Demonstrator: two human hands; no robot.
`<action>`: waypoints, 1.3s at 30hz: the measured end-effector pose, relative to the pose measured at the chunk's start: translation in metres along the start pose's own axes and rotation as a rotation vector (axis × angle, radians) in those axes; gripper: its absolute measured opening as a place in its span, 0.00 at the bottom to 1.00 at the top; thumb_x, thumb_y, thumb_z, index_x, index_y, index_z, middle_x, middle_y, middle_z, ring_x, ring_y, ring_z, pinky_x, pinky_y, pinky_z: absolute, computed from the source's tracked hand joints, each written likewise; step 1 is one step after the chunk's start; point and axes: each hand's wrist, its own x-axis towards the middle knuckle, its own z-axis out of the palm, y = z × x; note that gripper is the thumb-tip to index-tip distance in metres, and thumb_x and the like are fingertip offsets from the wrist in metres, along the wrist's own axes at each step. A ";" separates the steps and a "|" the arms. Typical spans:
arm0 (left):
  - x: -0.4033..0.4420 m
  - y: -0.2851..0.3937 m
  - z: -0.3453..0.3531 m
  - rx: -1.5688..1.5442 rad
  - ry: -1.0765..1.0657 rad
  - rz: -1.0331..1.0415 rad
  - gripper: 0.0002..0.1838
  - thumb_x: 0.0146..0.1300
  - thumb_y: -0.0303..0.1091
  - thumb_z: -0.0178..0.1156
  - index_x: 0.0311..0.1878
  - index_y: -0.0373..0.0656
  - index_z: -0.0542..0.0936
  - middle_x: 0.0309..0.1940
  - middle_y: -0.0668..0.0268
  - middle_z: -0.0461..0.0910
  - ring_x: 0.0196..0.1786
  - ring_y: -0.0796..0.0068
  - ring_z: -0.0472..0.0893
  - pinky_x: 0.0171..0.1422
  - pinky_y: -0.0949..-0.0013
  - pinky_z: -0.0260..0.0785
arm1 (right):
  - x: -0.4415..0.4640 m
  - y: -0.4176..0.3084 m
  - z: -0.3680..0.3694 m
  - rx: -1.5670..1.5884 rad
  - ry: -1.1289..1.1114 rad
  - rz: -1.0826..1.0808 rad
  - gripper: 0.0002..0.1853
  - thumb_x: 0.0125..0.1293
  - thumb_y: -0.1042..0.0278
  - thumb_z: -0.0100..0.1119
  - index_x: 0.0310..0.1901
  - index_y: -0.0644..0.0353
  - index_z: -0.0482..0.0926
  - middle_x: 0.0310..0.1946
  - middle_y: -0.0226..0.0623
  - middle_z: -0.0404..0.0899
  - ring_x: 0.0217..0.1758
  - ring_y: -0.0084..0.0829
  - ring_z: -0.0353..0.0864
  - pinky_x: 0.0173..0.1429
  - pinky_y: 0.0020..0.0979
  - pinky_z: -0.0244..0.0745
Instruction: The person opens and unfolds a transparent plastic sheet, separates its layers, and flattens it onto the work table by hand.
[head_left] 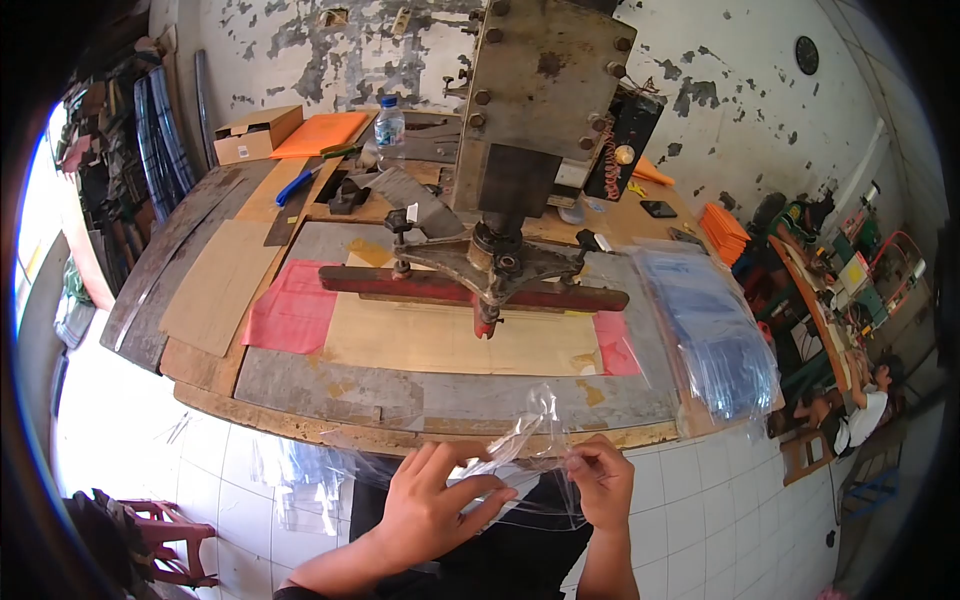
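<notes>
In front of my body, a crumpled clear plastic sheet (540,425) stretches between my two hands and stands up in a shiny fold. My left hand (428,500) has its thumb and index finger close together on the sheet, the other fingers bent above. My right hand (604,480) pinches the sheet's right edge between thumb and fingertips. Just beyond them is the press bed (400,395), with a pale yellow sheet (450,345) over a pink sheet (290,310). A red-edged press bar (420,288) hangs over these sheets.
The heavy press head (540,80) rises at centre. Stacked clear plastic sheets (710,330) lie right; more plastic (300,480) hangs at the front left edge. A cardboard piece (220,290), bottle (390,125), box (258,135) and phone (658,209) are around. Another person (865,415) sits far right.
</notes>
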 end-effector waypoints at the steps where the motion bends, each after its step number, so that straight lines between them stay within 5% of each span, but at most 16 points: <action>1: -0.005 0.001 -0.001 0.001 0.000 0.000 0.16 0.59 0.34 0.83 0.50 0.49 0.91 0.44 0.66 0.91 0.45 0.63 0.89 0.46 0.60 0.77 | -0.001 -0.002 0.000 -0.008 0.018 0.019 0.06 0.77 0.75 0.72 0.47 0.70 0.87 0.41 0.34 0.82 0.38 0.20 0.82 0.45 0.23 0.78; 7: -0.013 0.019 -0.019 -0.116 -0.321 -0.233 0.21 0.71 0.39 0.76 0.64 0.46 0.89 0.43 0.59 0.92 0.43 0.53 0.91 0.47 0.58 0.84 | -0.001 -0.006 0.005 -0.047 0.042 0.032 0.06 0.77 0.75 0.71 0.47 0.71 0.88 0.40 0.34 0.83 0.40 0.20 0.84 0.47 0.22 0.80; 9: -0.005 0.019 -0.034 -0.411 -0.657 -0.497 0.29 0.78 0.45 0.70 0.74 0.38 0.81 0.61 0.47 0.88 0.60 0.49 0.90 0.64 0.55 0.82 | -0.001 -0.008 0.005 -0.064 0.033 0.030 0.06 0.77 0.75 0.71 0.47 0.70 0.88 0.40 0.34 0.83 0.40 0.20 0.84 0.47 0.22 0.80; 10: -0.009 0.011 -0.032 -0.410 -0.656 -0.498 0.29 0.78 0.45 0.70 0.74 0.38 0.81 0.61 0.47 0.88 0.60 0.49 0.90 0.64 0.55 0.82 | -0.001 -0.008 0.004 -0.054 0.011 0.017 0.06 0.77 0.75 0.71 0.46 0.70 0.87 0.40 0.34 0.82 0.38 0.20 0.82 0.45 0.22 0.78; 12: -0.021 -0.009 -0.017 -0.740 -0.609 -0.338 0.34 0.81 0.48 0.66 0.81 0.37 0.74 0.77 0.39 0.76 0.79 0.45 0.77 0.81 0.55 0.71 | 0.000 -0.009 0.004 -0.045 -0.011 0.000 0.06 0.77 0.75 0.71 0.45 0.70 0.87 0.41 0.34 0.82 0.37 0.20 0.80 0.42 0.22 0.76; 13: -0.023 -0.011 -0.013 -0.739 -0.608 -0.336 0.34 0.81 0.48 0.66 0.81 0.37 0.74 0.77 0.39 0.76 0.79 0.45 0.77 0.81 0.55 0.71 | 0.000 -0.012 0.006 -0.038 -0.024 -0.021 0.05 0.77 0.76 0.71 0.45 0.70 0.87 0.41 0.35 0.82 0.37 0.20 0.80 0.42 0.22 0.76; 15: -0.024 -0.011 -0.008 -0.823 -0.658 -0.455 0.34 0.83 0.47 0.64 0.84 0.38 0.71 0.84 0.38 0.65 0.90 0.45 0.62 0.90 0.51 0.57 | 0.000 -0.012 0.005 -0.033 -0.034 -0.043 0.05 0.76 0.77 0.71 0.45 0.70 0.87 0.41 0.35 0.83 0.37 0.20 0.80 0.42 0.23 0.76; 19: -0.023 0.001 -0.012 -0.495 -0.517 -0.255 0.30 0.82 0.43 0.65 0.81 0.40 0.76 0.85 0.39 0.64 0.89 0.41 0.62 0.89 0.45 0.57 | -0.003 -0.008 0.003 -0.051 -0.039 -0.043 0.04 0.76 0.78 0.70 0.46 0.71 0.87 0.41 0.36 0.83 0.36 0.20 0.80 0.41 0.22 0.76; 24: -0.026 0.018 -0.013 -0.073 -0.291 -0.189 0.20 0.72 0.35 0.71 0.66 0.52 0.91 0.79 0.49 0.74 0.82 0.42 0.71 0.86 0.41 0.60 | -0.007 -0.002 0.004 -0.021 -0.042 -0.018 0.05 0.77 0.77 0.70 0.46 0.71 0.87 0.41 0.36 0.83 0.36 0.21 0.81 0.40 0.23 0.77; 27: -0.026 0.024 -0.012 0.177 -0.174 -0.205 0.17 0.68 0.33 0.75 0.59 0.52 0.93 0.76 0.51 0.76 0.79 0.42 0.73 0.85 0.39 0.60 | -0.009 -0.001 0.006 0.045 -0.037 0.035 0.06 0.76 0.76 0.72 0.49 0.69 0.90 0.43 0.37 0.86 0.44 0.23 0.84 0.51 0.23 0.77; 31: -0.018 0.023 0.000 0.231 0.057 -0.275 0.14 0.65 0.32 0.76 0.54 0.51 0.93 0.80 0.50 0.73 0.82 0.38 0.69 0.86 0.38 0.58 | -0.012 0.002 0.009 0.079 -0.051 0.072 0.05 0.76 0.78 0.71 0.49 0.70 0.89 0.44 0.36 0.85 0.45 0.22 0.83 0.51 0.23 0.78; 33: -0.010 0.017 -0.006 0.209 0.009 -0.237 0.14 0.65 0.31 0.76 0.54 0.49 0.93 0.78 0.51 0.76 0.80 0.42 0.73 0.84 0.41 0.62 | -0.013 0.004 0.010 0.099 -0.066 0.098 0.05 0.77 0.78 0.71 0.49 0.70 0.89 0.44 0.35 0.85 0.46 0.21 0.83 0.52 0.22 0.77; 35: -0.006 0.005 -0.009 0.188 -0.039 -0.197 0.14 0.64 0.29 0.76 0.53 0.48 0.93 0.76 0.52 0.79 0.78 0.45 0.76 0.82 0.44 0.66 | -0.012 0.007 0.013 0.082 -0.064 0.020 0.06 0.79 0.75 0.69 0.46 0.70 0.86 0.43 0.38 0.83 0.35 0.21 0.81 0.39 0.23 0.78; 37: -0.004 -0.011 -0.004 0.052 -0.071 -0.076 0.14 0.64 0.26 0.75 0.53 0.44 0.92 0.66 0.58 0.89 0.67 0.55 0.87 0.71 0.52 0.76 | -0.013 0.006 0.011 0.098 -0.080 0.056 0.06 0.79 0.75 0.68 0.49 0.70 0.86 0.43 0.37 0.84 0.37 0.21 0.82 0.42 0.23 0.78; 38: 0.005 -0.006 -0.006 0.024 0.000 -0.035 0.17 0.62 0.23 0.74 0.55 0.42 0.91 0.53 0.65 0.94 0.51 0.62 0.92 0.56 0.57 0.82 | -0.013 0.006 0.009 0.113 -0.095 0.091 0.07 0.80 0.75 0.68 0.52 0.69 0.85 0.44 0.37 0.84 0.39 0.21 0.82 0.45 0.24 0.79; 39: 0.004 -0.008 -0.006 0.024 -0.001 -0.033 0.17 0.62 0.23 0.74 0.55 0.42 0.91 0.53 0.65 0.94 0.51 0.62 0.92 0.56 0.57 0.82 | -0.014 0.008 0.008 0.113 -0.093 0.090 0.07 0.80 0.75 0.68 0.52 0.69 0.85 0.44 0.37 0.84 0.39 0.21 0.82 0.45 0.24 0.79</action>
